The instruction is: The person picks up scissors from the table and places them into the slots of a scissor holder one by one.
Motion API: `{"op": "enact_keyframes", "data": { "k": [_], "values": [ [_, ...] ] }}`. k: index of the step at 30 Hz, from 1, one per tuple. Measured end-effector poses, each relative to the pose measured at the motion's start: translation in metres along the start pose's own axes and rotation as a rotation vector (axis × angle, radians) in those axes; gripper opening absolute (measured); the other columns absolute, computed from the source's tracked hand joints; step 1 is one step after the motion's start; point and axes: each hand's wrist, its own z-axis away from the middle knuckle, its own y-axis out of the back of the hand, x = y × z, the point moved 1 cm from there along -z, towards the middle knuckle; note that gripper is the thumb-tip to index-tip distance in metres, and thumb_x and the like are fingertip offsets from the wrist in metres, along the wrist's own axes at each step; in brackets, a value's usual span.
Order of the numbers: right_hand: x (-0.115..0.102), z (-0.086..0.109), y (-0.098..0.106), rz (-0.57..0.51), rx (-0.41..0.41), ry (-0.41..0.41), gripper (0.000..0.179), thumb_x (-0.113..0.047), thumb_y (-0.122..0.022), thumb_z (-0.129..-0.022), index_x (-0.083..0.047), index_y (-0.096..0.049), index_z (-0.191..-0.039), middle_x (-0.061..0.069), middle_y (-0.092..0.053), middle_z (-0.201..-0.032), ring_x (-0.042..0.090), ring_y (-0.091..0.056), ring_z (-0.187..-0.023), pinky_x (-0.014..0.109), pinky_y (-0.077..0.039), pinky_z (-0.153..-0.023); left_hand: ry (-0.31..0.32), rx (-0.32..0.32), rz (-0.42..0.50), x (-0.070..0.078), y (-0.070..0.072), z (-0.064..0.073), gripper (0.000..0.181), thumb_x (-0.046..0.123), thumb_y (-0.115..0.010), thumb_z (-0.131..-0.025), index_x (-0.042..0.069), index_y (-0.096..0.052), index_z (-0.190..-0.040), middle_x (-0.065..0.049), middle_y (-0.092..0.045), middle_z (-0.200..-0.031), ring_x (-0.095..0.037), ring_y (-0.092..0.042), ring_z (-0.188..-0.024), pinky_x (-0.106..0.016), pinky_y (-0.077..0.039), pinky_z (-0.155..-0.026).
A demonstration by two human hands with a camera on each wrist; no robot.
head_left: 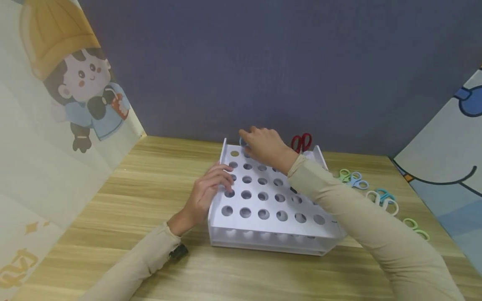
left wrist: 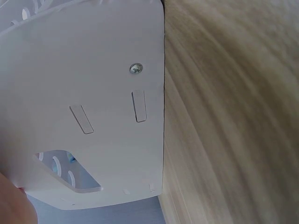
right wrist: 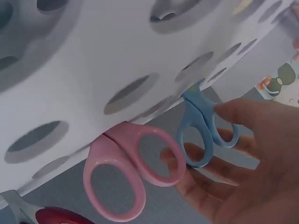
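Note:
A white rack [head_left: 254,223] with rows of round holes stands tilted on the wooden table. My left hand [head_left: 207,190] grips its left side panel, fingers bent over the top edge; in the left wrist view the panel [left wrist: 93,84] fills most of the frame. At the rack's back row, my right hand [right wrist: 252,163] pinches the handles of light blue scissors [right wrist: 192,112], thumb on one side and fingers behind. Their blades are hidden in the rack. Pink scissors [right wrist: 117,133] sit beside them, handles out. Farther along the back row are red-handled scissors [head_left: 302,146].
Right of the rack, several scissors show their handles, among them light blue ones [head_left: 354,182], white ones [head_left: 384,205] and green ones [head_left: 415,228]. A dark wall [head_left: 263,75] rises close behind the rack. Wooden tabletop [head_left: 150,184] extends to the left.

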Motion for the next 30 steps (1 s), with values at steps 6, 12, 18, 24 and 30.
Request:
{"op": "enact_keyframes", "data": {
  "k": [6, 12, 18, 24, 30],
  "values": [
    [0.001, 0.002, 0.003, -0.012, 0.001, 0.045, 0.031, -0.012, -0.061, -0.096, -0.009, -0.062, -0.127, 0.014, -0.069, -0.103, 0.028, -0.067, -0.080, 0.040, -0.059, -0.060, -0.004, 0.001, -0.001, 0.000, 0.000, 0.000, 0.030, -0.003, -0.035, -0.083, 0.004, -0.064, -0.078, -0.012, -0.067, -0.096, -0.035, -0.056, -0.118, -0.054, -0.022, -0.120],
    [0.004, 0.003, 0.007, -0.027, 0.016, 0.070, 0.029, -0.008, -0.061, -0.095, -0.010, -0.065, -0.124, 0.012, -0.071, -0.103, 0.028, -0.069, -0.084, 0.040, -0.060, -0.064, -0.009, 0.002, 0.003, 0.000, -0.001, -0.001, 0.031, -0.002, -0.034, -0.083, 0.004, -0.064, -0.078, -0.013, -0.067, -0.096, -0.035, -0.055, -0.118, -0.053, -0.021, -0.121],
    [0.004, 0.003, 0.002, -0.036, -0.023, 0.075, 0.027, -0.009, -0.060, -0.096, -0.010, -0.067, -0.121, 0.012, -0.071, -0.101, 0.030, -0.069, -0.085, 0.043, -0.060, -0.065, -0.002, 0.000, 0.007, -0.001, -0.002, -0.002, 0.030, -0.002, -0.035, -0.082, 0.004, -0.064, -0.078, -0.013, -0.067, -0.096, -0.035, -0.055, -0.119, -0.052, -0.021, -0.121],
    [0.004, 0.014, 0.006, -0.031, 0.004, 0.098, 0.027, -0.008, -0.063, -0.093, -0.008, -0.068, -0.119, 0.013, -0.070, -0.100, 0.029, -0.068, -0.084, 0.041, -0.060, -0.065, 0.001, -0.011, 0.013, -0.002, -0.004, 0.003, 0.030, -0.002, -0.035, -0.082, 0.004, -0.064, -0.079, -0.012, -0.067, -0.095, -0.035, -0.056, -0.118, -0.053, -0.021, -0.121],
    [0.014, 0.033, 0.031, -0.068, 0.052, 0.054, 0.035, -0.010, -0.067, -0.091, -0.007, -0.065, -0.126, 0.014, -0.068, -0.113, 0.032, -0.064, -0.099, 0.045, -0.057, -0.080, 0.000, -0.003, 0.016, -0.003, -0.001, 0.000, 0.030, -0.001, -0.035, -0.083, 0.005, -0.064, -0.079, -0.013, -0.067, -0.096, -0.035, -0.055, -0.119, -0.054, -0.020, -0.121]
  ]
}}
